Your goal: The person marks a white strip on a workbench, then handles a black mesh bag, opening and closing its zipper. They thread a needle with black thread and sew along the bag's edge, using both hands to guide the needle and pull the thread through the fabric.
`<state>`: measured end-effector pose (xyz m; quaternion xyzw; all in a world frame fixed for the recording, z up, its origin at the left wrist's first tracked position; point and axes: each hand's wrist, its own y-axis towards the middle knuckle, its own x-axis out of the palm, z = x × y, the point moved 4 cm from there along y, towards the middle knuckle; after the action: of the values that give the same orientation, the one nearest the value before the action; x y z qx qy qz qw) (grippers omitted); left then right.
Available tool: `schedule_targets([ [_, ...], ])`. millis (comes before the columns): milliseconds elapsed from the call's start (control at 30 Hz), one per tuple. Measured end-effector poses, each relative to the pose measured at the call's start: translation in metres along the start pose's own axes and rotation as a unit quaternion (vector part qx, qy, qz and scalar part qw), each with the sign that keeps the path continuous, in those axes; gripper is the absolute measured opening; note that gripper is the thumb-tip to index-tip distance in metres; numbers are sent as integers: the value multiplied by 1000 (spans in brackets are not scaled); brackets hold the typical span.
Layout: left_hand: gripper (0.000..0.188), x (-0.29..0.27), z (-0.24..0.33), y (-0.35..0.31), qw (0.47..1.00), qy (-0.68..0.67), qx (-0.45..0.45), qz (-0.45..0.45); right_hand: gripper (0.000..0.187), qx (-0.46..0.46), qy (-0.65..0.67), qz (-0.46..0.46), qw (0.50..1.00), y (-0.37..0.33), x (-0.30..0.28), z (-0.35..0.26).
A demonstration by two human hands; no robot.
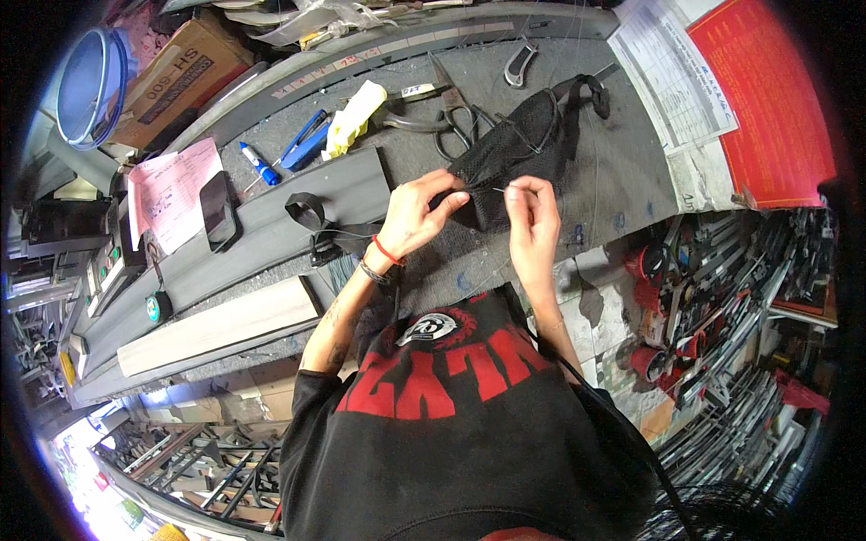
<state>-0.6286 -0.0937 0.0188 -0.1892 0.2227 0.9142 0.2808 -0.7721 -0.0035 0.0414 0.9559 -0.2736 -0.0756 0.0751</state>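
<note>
A black mesh bag (519, 149) with a strap lies on the dark grey worktop in front of me. My left hand (417, 215) pinches the near edge of its cloth between thumb and fingers. Just to the right, my right hand (534, 221) is closed, thumb against forefinger, on a thin needle-like piece (499, 189) that points toward the bag. How far the piece reaches into the cloth is too small to tell. Beyond my left hand, large scissors (457, 117) lie half beside the bag. A loop of black strap (307, 209) rests left of my left wrist.
To the left lie a crumpled yellow cloth (354, 119), a blue stapler (307, 144), a blue marker (260, 164), a phone (218, 212), pink paper (167, 191) and a tape measure (159, 308). Papers (767, 99) cover the right corner. Metal rods (731, 361) crowd the lower right.
</note>
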Motion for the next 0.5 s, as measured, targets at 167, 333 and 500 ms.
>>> schedule_targets([
  [167,24,10,-21,1,973,-197,-120,-29,14,14,-52,-10,999,-22,8,4],
  [333,26,13,-28,1,945,-274,-179,-28,16,-8,27,-16,999,-22,14,7],
  [500,28,7,-18,3,986,-104,-124,-25,21,-43,9,-20,999,-18,15,8],
])
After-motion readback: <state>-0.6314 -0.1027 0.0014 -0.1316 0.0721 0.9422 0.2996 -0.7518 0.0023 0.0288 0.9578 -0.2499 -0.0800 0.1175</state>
